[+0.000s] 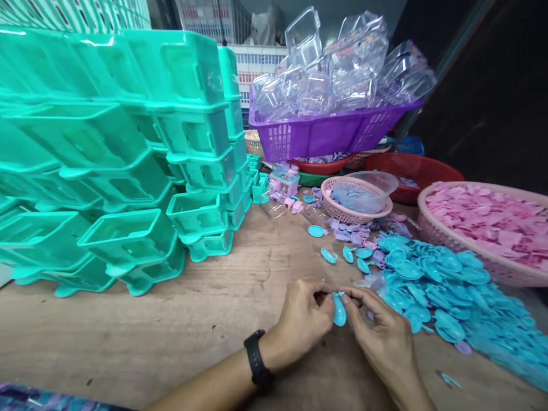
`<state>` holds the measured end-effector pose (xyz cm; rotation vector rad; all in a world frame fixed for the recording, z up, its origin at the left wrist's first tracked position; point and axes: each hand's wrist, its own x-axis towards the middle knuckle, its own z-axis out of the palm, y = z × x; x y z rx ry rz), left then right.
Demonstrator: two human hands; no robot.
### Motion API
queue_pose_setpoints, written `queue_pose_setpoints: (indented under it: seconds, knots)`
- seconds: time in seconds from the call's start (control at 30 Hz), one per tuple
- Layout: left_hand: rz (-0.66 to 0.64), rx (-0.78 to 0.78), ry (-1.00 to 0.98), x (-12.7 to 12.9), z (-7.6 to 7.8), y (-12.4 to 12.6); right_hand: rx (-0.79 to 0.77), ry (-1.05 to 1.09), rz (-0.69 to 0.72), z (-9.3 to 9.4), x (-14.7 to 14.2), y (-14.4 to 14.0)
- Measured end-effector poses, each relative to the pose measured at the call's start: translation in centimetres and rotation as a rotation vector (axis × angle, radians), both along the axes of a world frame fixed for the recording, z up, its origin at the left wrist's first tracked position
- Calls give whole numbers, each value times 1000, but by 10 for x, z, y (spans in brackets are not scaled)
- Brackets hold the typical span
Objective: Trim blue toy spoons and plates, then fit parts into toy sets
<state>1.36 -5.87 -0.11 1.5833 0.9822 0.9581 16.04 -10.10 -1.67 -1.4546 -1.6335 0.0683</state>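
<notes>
Just left of the blue parts pile (pixel 445 291), your left hand (pixel 302 322) and right hand (pixel 383 337) meet, fingertips of both pinched on one small blue spoon-shaped piece (pixel 339 311) above the wooden table (pixel 171 325). Twist too hard and its thin tab may snap, or it slips into the pile.

Table (pixel 171 319) carries all items. Stacked bins (pixel 120 154) occupy the left side. Both hands meet at front centre: left hand (pixel 302 322) and right hand (pixel 379 337) touch a small spoon (pixel 339 311) between them. Heap of spoons (pixel 436 285) lies just right of the hands. Basket of flat pieces (pixel 483 228) stands behind that heap, far right. Small basket (pixel 355 200) sits centre rear; crate of clear boxes (pixel 329 128) behind it.
</notes>
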Motion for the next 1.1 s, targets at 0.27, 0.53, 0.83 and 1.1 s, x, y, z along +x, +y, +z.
queue_pose_setpoints:
  seconds: [0.27, 0.53, 0.83, 1.1]
  knots:
    - [95, 269, 648, 19, 1, 98, -27, -377, -408, 20, 90, 26]
    - [122, 169, 737, 37, -9, 152, -92, -335, 45, -6, 29, 31]
    - [199, 180, 563, -8, 5, 116, -247, -445, 21, -33, 1, 43]
    - [166, -220, -20, -32, 6, 43, -258, 235, -81, -2, -6, 15]
